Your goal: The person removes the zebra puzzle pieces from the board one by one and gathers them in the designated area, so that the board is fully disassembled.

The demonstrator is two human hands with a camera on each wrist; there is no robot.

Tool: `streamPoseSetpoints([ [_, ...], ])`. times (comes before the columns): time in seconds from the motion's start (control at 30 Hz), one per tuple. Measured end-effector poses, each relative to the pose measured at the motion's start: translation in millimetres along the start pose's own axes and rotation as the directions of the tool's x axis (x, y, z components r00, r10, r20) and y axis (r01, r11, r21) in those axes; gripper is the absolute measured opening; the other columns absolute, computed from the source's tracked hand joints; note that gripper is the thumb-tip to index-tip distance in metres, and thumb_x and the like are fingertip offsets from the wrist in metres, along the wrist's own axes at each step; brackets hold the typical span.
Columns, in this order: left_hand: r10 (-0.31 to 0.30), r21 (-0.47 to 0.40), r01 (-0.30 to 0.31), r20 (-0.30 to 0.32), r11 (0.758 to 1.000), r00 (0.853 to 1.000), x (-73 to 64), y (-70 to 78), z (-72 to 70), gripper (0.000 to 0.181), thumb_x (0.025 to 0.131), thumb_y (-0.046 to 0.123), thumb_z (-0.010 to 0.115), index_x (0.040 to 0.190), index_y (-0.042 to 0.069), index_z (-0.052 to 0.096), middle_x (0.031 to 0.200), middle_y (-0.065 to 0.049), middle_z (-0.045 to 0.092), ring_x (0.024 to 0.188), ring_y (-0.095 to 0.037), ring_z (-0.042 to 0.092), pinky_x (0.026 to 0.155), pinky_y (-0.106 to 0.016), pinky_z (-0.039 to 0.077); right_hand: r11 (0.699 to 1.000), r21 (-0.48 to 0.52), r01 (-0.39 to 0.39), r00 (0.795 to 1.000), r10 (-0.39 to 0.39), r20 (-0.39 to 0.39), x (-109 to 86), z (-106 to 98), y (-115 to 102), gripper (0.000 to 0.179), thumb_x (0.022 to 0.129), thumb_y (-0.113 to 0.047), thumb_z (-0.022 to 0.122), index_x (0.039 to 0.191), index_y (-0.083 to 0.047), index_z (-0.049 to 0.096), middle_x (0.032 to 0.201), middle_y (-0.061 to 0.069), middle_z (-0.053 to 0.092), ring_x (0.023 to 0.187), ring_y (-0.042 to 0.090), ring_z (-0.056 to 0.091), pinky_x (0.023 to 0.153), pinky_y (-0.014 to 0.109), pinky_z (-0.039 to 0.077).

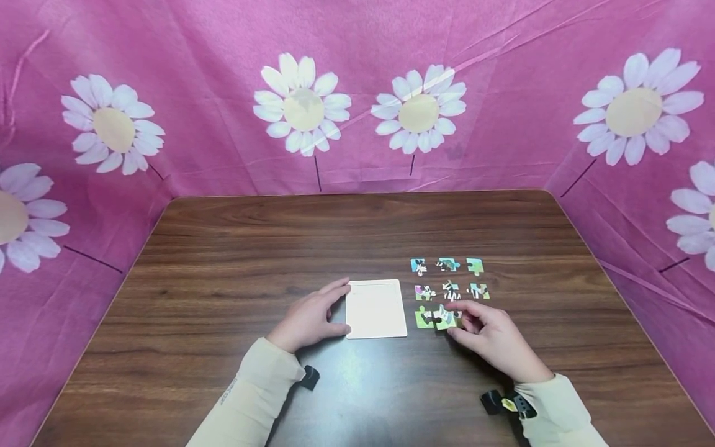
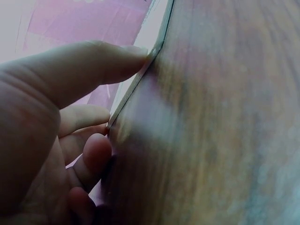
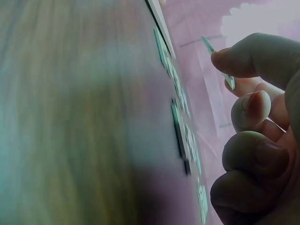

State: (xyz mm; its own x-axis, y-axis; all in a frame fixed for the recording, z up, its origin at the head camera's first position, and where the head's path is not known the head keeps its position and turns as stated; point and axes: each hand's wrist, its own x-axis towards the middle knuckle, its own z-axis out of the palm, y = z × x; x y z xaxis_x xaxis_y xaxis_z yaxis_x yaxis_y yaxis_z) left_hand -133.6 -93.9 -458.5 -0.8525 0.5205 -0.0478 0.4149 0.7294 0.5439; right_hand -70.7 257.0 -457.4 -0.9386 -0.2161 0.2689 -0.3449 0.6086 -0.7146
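Observation:
A white square puzzle board (image 1: pixel 376 309) with a thin rim lies on the brown table. My left hand (image 1: pixel 314 312) holds it along its left side, thumb (image 2: pixel 126 61) at the near corner and forefinger at the far one. Between thumb and forefinger my right hand (image 1: pixel 491 338) pinches a puzzle piece (image 1: pixel 444 318) with green and pale blue print. In the right wrist view this piece (image 3: pixel 229 82) is tilted and raised off the table; the other fingers are curled beneath. A green-edged puzzle piece (image 1: pixel 422 317) lies just left of it, partly overlapped in the head view.
Several more puzzle pieces lie right of the board in loose rows, among them a blue corner piece (image 1: pixel 418 266), a green piece (image 1: pixel 475 267) and a striped piece (image 1: pixel 451 290). A pink cloth (image 1: pixel 357 37) with white flowers hangs around the table (image 1: pixel 223 242).

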Motion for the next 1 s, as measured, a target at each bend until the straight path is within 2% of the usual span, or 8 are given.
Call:
streamPoseSetpoints([
  [0.47, 0.003, -0.006, -0.003, -0.012, 1.000, 1.000, -1.4, 1.1, 0.1, 0.079, 0.078, 0.035, 0.082, 0.148, 0.014, 0.051, 0.156, 0.008, 0.042, 0.069, -0.001, 0.048, 0.069, -0.029, 0.042, 0.994, -0.030, -0.110, 0.994, 0.109, -0.028, -12.4, -22.1, 20.1, 0.032, 0.078, -0.001, 0.081, 0.107, -0.010, 0.072, 0.068, -0.011, 0.047, 0.058, 0.004, 0.045, 0.054, 0.021, 0.037],
  [0.57, 0.007, -0.008, -0.007, -0.014, 1.000, 1.000, -1.0, 1.2, 0.7, 0.078, 0.078, 0.035, 0.082, 0.147, 0.014, 0.051, 0.156, 0.008, 0.043, 0.069, -0.001, 0.048, 0.068, -0.029, 0.042, 0.991, -0.052, -0.120, 0.992, 0.119, -0.034, -15.0, -27.0, 23.8, 0.032, 0.078, -0.003, 0.082, 0.108, -0.011, 0.073, 0.068, -0.011, 0.048, 0.060, 0.003, 0.047, 0.055, 0.021, 0.038],
  [0.73, 0.009, -0.012, -0.009, -0.014, 1.000, 1.000, -1.0, 1.4, 0.9, 0.078, 0.078, 0.034, 0.082, 0.147, 0.014, 0.052, 0.156, 0.008, 0.043, 0.069, -0.001, 0.048, 0.068, -0.028, 0.042, 0.979, -0.086, -0.184, 0.983, 0.183, -0.028, -19.1, -36.2, 27.9, 0.030, 0.081, -0.009, 0.082, 0.111, -0.012, 0.075, 0.069, -0.012, 0.053, 0.065, 0.000, 0.050, 0.057, 0.018, 0.040],
  [1.0, 0.005, -0.012, -0.005, -0.007, 1.000, 1.000, -0.4, 1.2, 0.0, 0.079, 0.078, 0.034, 0.082, 0.148, 0.013, 0.051, 0.156, 0.008, 0.042, 0.069, -0.001, 0.049, 0.069, -0.028, 0.043, 0.971, -0.067, -0.229, 0.973, 0.228, -0.019, -23.8, -46.5, 37.9, 0.031, 0.084, -0.013, 0.081, 0.114, -0.011, 0.075, 0.068, -0.011, 0.052, 0.062, 0.001, 0.049, 0.056, 0.020, 0.040],
])
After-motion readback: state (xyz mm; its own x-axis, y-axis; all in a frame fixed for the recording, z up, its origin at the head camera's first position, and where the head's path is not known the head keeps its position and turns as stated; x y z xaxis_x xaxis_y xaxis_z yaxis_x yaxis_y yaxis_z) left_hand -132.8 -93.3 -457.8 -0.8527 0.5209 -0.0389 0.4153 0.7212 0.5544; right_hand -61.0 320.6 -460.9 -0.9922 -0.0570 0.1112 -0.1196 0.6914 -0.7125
